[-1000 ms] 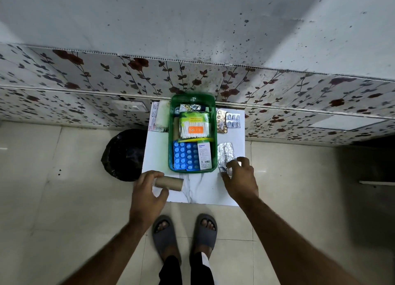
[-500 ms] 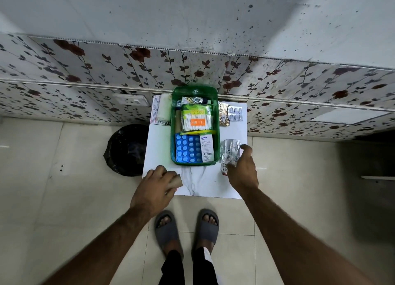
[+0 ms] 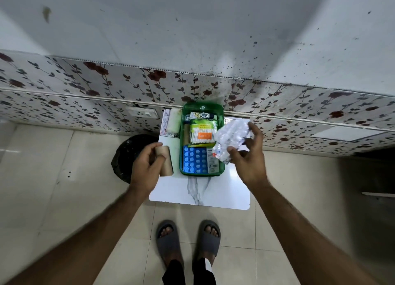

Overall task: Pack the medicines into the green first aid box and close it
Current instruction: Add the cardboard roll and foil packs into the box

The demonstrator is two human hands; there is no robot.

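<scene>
**A:** so where's the green first aid box (image 3: 221,172) sitting relative to the hands? that's what the next drop depends on, right?

**B:** yeah. It's lying open on the white tabletop (image 3: 224,190), long axis running 12 to 6 from the person, far end right up against the flowered wall. The hands are flanking it: the left hand (image 3: 147,165) is hovering at the box's 9 o'clock, the right hand (image 3: 249,156) at its 3 o'clock.

**A:** both holding something?

**B:** yep. The left hand is wrapping around a tan bandage roll (image 3: 164,160), which is pointing roughly 12 to 6, parallel to the box and just beside its left wall. The right hand is pinching a crinkly silver blister strip (image 3: 232,138) by its lower end, and the strip is already overhanging the box's right rim.

**A:** so right goes first?

**B:** I'd guess so, it's nearer. The box is looking pretty full though: blue tablet pack (image 3: 195,159) at the near end, cotton buds pack (image 3: 203,134) in the middle. There's also a white roll (image 3: 173,122) waiting outside at the box's 10 o'clock.
</scene>
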